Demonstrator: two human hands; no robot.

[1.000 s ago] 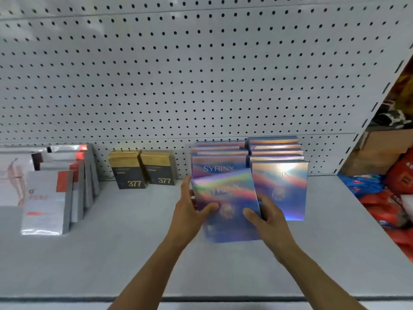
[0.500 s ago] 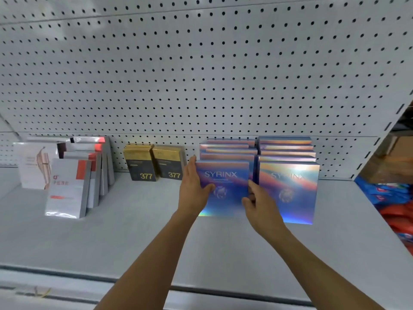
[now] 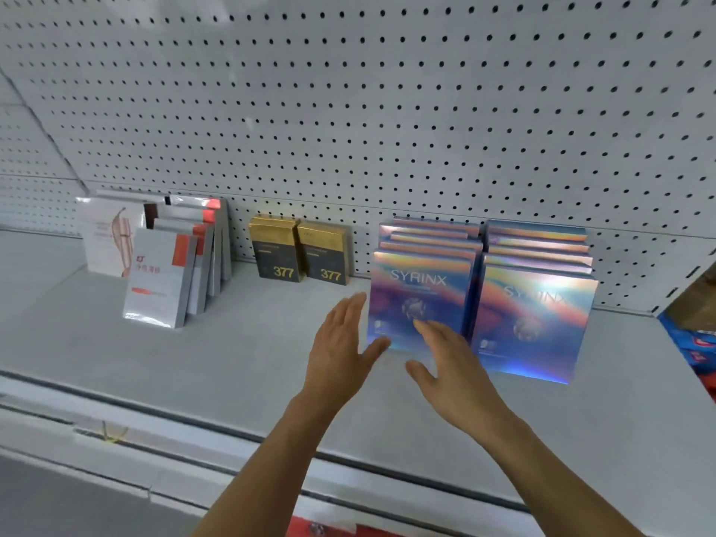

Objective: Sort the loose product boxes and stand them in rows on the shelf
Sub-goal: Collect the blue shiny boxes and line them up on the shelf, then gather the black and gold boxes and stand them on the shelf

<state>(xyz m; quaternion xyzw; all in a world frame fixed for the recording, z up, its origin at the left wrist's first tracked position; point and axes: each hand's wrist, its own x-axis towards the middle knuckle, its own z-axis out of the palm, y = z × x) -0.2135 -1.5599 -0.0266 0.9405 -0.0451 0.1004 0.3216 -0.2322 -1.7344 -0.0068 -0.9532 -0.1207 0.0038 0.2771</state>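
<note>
While both hands [image 3: 341, 343] hover, gold boxes [image 3: 300, 250] flank left.

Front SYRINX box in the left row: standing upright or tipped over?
Upright. The front SYRINX box stands on its bottom edge on the shelf, face forward against its row, both hands open.

We see a matt, pale grey shelf [image 3: 232, 366] that looks like painted metal, backed by a white perforated metal panel [image 3: 387, 110] with the same flat, smooth finish. The square holographic SYRINX boxes [image 3: 420, 296] look like glossy foil-faced card throwing rainbow glare, while the small black-and-gold boxes marked 377 [image 3: 300, 250] have shiny metallic gold tops over darker fronts. The silver-and-red flat boxes [image 3: 159, 277] appear to be smooth card with a satin metallic sheen.
</note>
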